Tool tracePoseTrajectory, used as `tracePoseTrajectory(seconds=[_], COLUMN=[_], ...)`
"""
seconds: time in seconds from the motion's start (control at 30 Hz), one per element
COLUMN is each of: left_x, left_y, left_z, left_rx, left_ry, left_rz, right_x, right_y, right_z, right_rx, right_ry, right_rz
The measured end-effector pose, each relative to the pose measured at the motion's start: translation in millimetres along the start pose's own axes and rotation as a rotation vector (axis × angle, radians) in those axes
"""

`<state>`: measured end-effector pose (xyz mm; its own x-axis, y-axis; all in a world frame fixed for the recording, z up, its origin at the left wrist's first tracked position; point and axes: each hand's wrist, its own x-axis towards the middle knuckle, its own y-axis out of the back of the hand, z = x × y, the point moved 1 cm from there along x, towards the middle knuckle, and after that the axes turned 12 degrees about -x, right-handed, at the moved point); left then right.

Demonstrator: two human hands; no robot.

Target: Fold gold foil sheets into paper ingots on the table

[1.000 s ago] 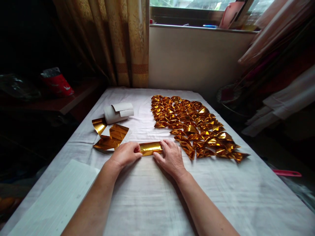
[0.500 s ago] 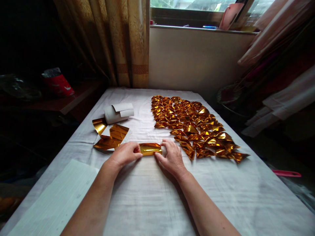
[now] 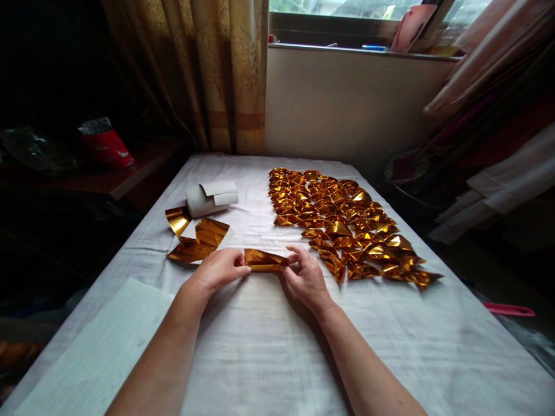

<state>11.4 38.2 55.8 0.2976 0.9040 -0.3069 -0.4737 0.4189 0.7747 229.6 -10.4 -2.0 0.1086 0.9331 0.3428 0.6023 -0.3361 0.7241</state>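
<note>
One folded strip of shiny gold foil paper (image 3: pixel 264 261) lies crosswise on the white-clothed table (image 3: pixel 277 346), between the two hands. The left hand (image 3: pixel 222 270) pinches the strip's left end between thumb and curled fingers. The right hand (image 3: pixel 306 277) grips the right end between thumb and fingertips, its remaining fingers loosely spread. The step in hand appears to be folding the strip lengthwise and shaping its ends. The next move calls for an even pinch at both ends, so that the fold does not spring open or skew.

Just beyond the left hand lie loose gold foil sheets with white backing (image 3: pixel 212 234); behind them rests a curled white paper roll (image 3: pixel 208 199). Rows of finished-looking, pointed gold foil pieces (image 3: pixel 338 228) occupy the far right. A pale, flat, rectangular sheet (image 3: pixel 99 346) lies beside the left forearm.
</note>
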Motion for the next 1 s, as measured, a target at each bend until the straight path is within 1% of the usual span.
tracePoseTrajectory(seconds=[0.1,0.13,0.2,0.27,0.33,0.37,0.43,0.53,0.6,0.7,0.8,0.87,0.93,1.0], left_x=[1,2,4,7,9,10,12,13,11,5,-2,-7,-13,-18], left_y=[4.5,5.5,6.1,4.9,2.4,0.8,-2.1,-2.7,0.1,7.5,15.3,19.7,22.7,23.7], left_z=[-1,-1,0,2,5,5,6,4,5,7,13,17,24,31], left_rx=[-0.028,-0.063,-0.157,-0.269,-0.402,-0.474,-0.602,-0.677,-0.651,-0.549,-0.429,-0.328,-0.207,-0.11], left_ry=[0.023,0.008,-0.066,-0.174,-0.254,-0.267,-0.247,-0.216,-0.239,-0.275,-0.276,-0.26,-0.255,-0.279], left_rz=[0.135,0.175,0.224,0.241,0.235,0.224,0.206,0.246,0.293,0.36,0.379,0.395,0.42,0.425], right_x=[1,2,3,4,5,5,5,5,5,6,6,5,3,-1], right_y=[-1,-2,-4,-6,-6,-5,-3,2,5,8,14,21,28,32], right_z=[3,4,7,8,8,7,4,0,-1,2,1,-6,-18,-32], right_rx=[0.169,0.229,0.335,0.398,0.421,0.428,0.447,0.451,0.433,0.412,0.311,0.181,0.053,-0.05], right_ry=[-0.094,-0.12,-0.15,-0.153,-0.139,-0.133,-0.127,-0.116,-0.108,-0.092,-0.048,0.041,0.183,0.28], right_rz=[0.007,0.004,-0.01,-0.011,0.008,0.011,-0.01,-0.031,-0.003,0.053,0.146,0.244,0.333,0.358])
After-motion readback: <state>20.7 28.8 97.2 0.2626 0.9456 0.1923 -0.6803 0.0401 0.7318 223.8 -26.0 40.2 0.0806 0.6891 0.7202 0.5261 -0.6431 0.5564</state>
